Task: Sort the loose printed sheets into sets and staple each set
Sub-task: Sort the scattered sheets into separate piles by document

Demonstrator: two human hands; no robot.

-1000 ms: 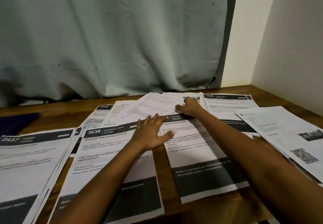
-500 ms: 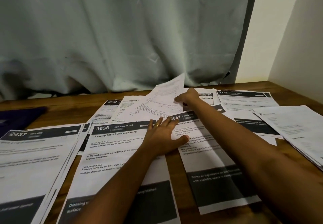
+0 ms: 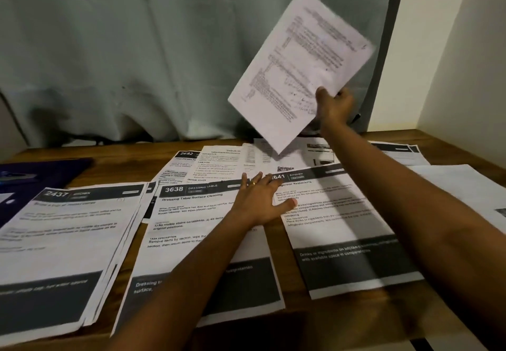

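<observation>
Sheet (image 3: 298,63) aloft, edge between fingers (image 3: 343,94) of right hand (image 3: 335,106)

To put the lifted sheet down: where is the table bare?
The table is bare at back left, between the curtain, the dark folder and sheet 2692, and in front, below sheet 2641. The middle, under the lifted sheet, is crowded with overlapping sheets.
</observation>
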